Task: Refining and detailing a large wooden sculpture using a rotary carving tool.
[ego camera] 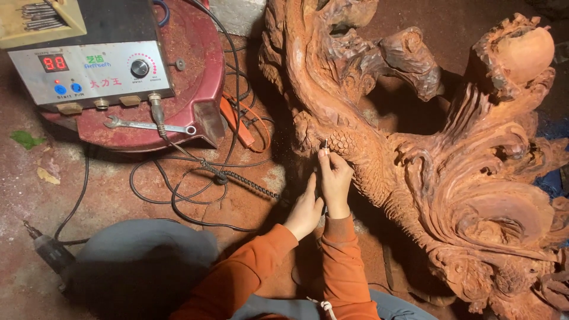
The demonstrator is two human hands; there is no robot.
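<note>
A large reddish-brown carved wood sculpture (462, 154), with scales and swirling feather shapes, fills the right side. My right hand (335, 178) grips a slim rotary carving handpiece (325, 146) with its tip against the scaled part of the carving. My left hand (305, 210) closes around the lower end of the same handpiece, just below the right hand. Both sleeves are orange. A coiled black cable (249, 184) runs from the handpiece leftward across the floor.
A grey control box (89, 74) with a red digit display and a knob sits on a red round stool (189, 95), beside a wrench (148, 125). Black cables loop over the dusty floor. Another handpiece (50, 249) lies at lower left. My grey-trousered knee (139, 261) is below.
</note>
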